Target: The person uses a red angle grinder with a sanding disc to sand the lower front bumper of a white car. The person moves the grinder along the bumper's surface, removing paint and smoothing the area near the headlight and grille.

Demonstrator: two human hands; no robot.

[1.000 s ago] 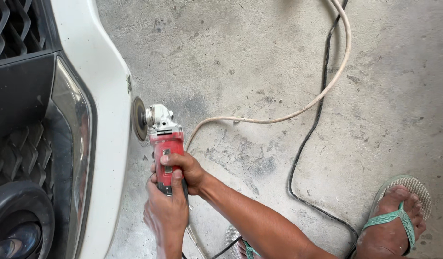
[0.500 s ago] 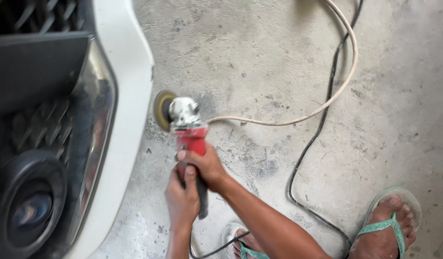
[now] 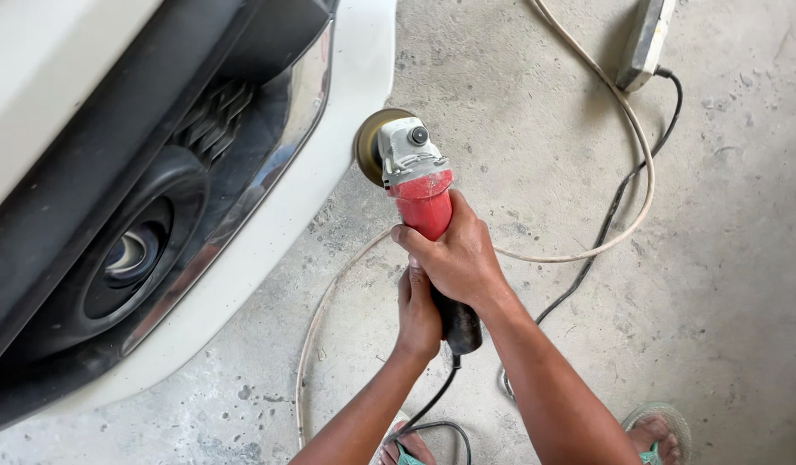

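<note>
While the camera has swung closer since a second ago, right hand point(image 3: 454, 254) and left hand point(image 3: 418, 314) stay wrapped tight on the red angle grinder point(image 3: 424, 202), its disc point(image 3: 368, 146) now at the white bumper point(image 3: 350, 112) edge, twelve o'clock of the hands.

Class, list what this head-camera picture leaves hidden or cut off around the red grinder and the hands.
- Grinder grip: covered by the right hand and left hand.
- Sanding disc face: turned toward the white bumper, partly behind the grinder's head.
- Power strip: cut by the top edge.
- Sandalled feet: cut by the bottom edge.

Bare forearms, teal-strapped sandals point(image 3: 660, 441)
</note>
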